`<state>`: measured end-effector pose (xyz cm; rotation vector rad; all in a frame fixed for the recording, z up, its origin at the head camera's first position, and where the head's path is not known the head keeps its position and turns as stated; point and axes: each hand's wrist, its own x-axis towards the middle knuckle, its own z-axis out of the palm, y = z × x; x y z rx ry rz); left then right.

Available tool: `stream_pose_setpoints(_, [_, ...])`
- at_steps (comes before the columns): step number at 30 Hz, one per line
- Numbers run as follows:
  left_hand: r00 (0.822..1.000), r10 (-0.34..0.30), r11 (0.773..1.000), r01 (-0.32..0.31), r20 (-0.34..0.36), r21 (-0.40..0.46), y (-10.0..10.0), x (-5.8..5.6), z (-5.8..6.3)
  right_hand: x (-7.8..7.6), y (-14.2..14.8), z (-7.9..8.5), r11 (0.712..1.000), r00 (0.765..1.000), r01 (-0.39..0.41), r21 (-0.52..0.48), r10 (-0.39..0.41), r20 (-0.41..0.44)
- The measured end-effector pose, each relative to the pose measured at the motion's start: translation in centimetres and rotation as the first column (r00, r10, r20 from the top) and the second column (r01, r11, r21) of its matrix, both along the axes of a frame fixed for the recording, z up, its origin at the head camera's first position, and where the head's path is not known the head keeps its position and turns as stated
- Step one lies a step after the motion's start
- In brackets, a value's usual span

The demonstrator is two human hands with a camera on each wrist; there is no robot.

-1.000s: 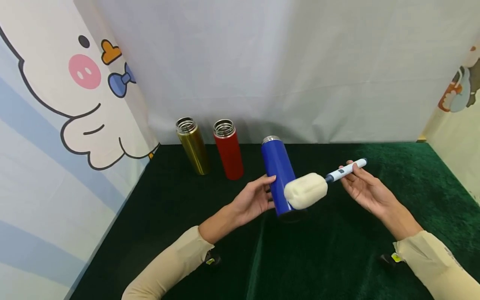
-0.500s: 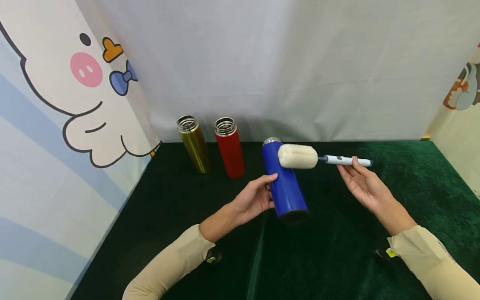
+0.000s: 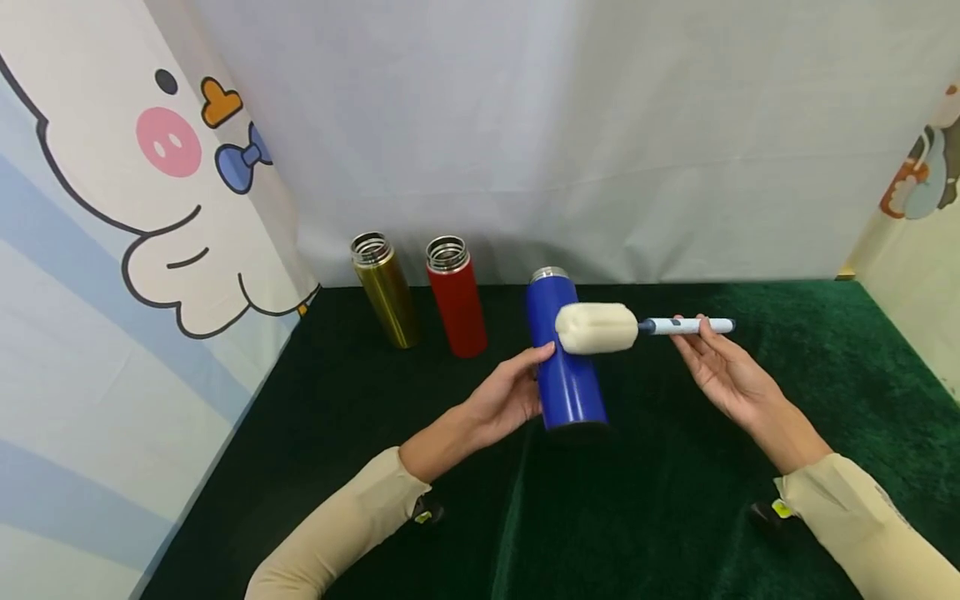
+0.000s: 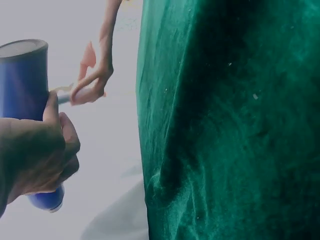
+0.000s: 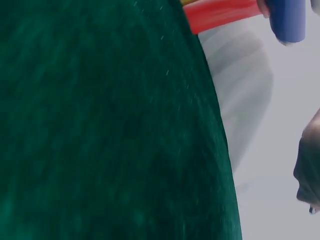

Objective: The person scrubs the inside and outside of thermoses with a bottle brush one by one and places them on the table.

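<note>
Behind the grip of the bare left hand (image 3: 504,402) and right hand (image 3: 729,379) were cream sleeves (image 3: 337,521) with loose cuffs (image 3: 410,477); beside each sat a black device (image 3: 763,514) with a yellow-green patch (image 3: 782,507).

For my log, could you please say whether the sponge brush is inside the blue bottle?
Out: the sponge brush shows its whole head, overlapping the blue bottle.

The held bottle (image 3: 568,382) is blue, the brush head (image 3: 596,328) cream
</note>
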<state>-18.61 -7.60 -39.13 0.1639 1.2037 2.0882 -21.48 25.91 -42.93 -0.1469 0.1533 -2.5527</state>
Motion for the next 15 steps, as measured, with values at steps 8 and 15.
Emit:
stream_pose_setpoints(8, [0.995,-0.067,0.997,0.064,-0.070,-0.054,0.1,0.1,-0.1,0.1,0.1,0.2,0.994,0.994,0.090,-0.058,-0.086,0.065])
stream_pose_setpoints(15, [0.998,-0.031,0.999,0.030,-0.060,-0.016,-0.2,0.0,-0.1,1.2,1.1,-0.2,0.999,0.994,-0.032,-0.021,0.030,-0.103])
